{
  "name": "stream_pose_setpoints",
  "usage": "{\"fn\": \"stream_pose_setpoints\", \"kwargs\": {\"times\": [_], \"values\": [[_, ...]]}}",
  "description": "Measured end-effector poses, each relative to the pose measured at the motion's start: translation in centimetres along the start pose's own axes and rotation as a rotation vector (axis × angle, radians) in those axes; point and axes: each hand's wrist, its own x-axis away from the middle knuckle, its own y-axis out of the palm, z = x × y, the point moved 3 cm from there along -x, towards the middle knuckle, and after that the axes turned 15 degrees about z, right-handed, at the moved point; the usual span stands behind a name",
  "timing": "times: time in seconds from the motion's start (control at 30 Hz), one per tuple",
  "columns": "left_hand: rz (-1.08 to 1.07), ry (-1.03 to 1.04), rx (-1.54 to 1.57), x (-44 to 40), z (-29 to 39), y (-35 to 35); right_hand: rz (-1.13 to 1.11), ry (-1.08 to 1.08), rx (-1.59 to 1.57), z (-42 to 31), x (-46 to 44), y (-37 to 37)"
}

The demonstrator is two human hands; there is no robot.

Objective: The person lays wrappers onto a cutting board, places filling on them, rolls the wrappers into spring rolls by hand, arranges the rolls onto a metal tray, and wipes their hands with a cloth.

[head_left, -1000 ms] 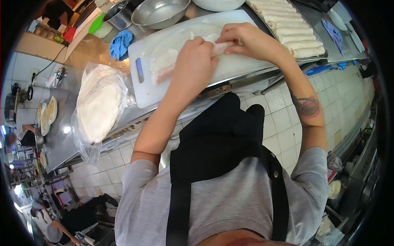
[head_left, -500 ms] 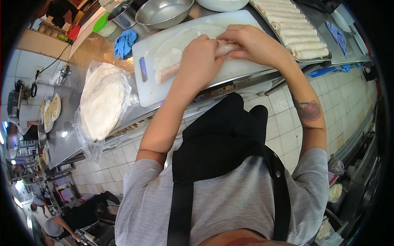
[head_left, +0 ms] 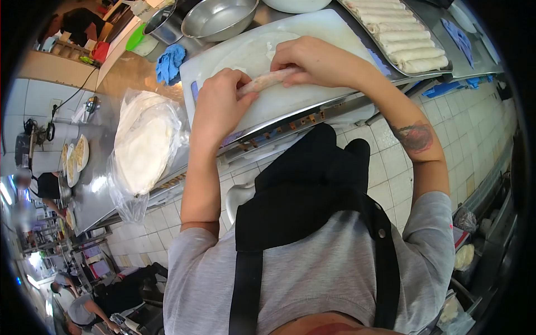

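Observation:
A thin pale dough roll (head_left: 269, 81) lies across a white cutting board (head_left: 335, 33), with filling faintly showing through its wrapper. My left hand (head_left: 222, 97) has its fingers curled round the roll's left end. At the other end, my right hand (head_left: 298, 62) grips the roll between thumb and fingers. Beyond the roll, a flat translucent wrapper (head_left: 254, 50) covers part of the board. Both palms face down, so some fingertips are hidden.
Left of the board is a stack of dough sheets (head_left: 144, 148) in plastic. A blue cloth (head_left: 170, 63), a steel bowl (head_left: 220, 19) and a metal pot (head_left: 163, 23) stand behind. Finished rolls fill a tray (head_left: 451, 69) at right. Co-workers (head_left: 89, 310) are at lower left.
My left hand has moved left along the roll to its end, and my hands are farther apart. More of the roll shows between them.

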Motion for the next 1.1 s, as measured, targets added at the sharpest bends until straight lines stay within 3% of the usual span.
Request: {"fn": "stream_pose_setpoints", "kwargs": {"times": [0.17,0.27,0.47,0.57,0.67,0.87,0.97,1.1], "values": [[-0.047,0.041,-0.003,-0.5,-0.4,0.0,-0.065,0.033,0.010,0.0,-0.9,0.5],[-0.042,0.009,0.023,-0.6,-0.4,0.3,0.005,-0.074,0.086,-0.4,-1.1,2.2],[-0.045,0.022,0.005,-0.6,-0.1,0.3,-0.056,0.022,0.087,-0.7,-1.6,2.3],[-0.032,0.007,0.040,-0.5,-0.4,0.3,0.066,-0.044,0.140,-1.5,-1.7,2.5],[-0.021,-0.029,0.067,0.1,-0.6,-0.6,-0.036,-0.052,0.172,-1.7,-1.7,3.7],[-0.067,-0.023,0.041,0.2,-1.3,-1.3,-0.036,-0.061,0.054,-1.8,-1.4,2.1],[-0.045,0.014,0.042,0.6,-1.8,-1.7,0.189,-0.094,0.153,-0.4,0.3,-1.3],[-0.067,-0.030,0.086,0.8,-2.6,-1.9,0.011,0.080,0.076,2.4,1.8,-2.8]]}}
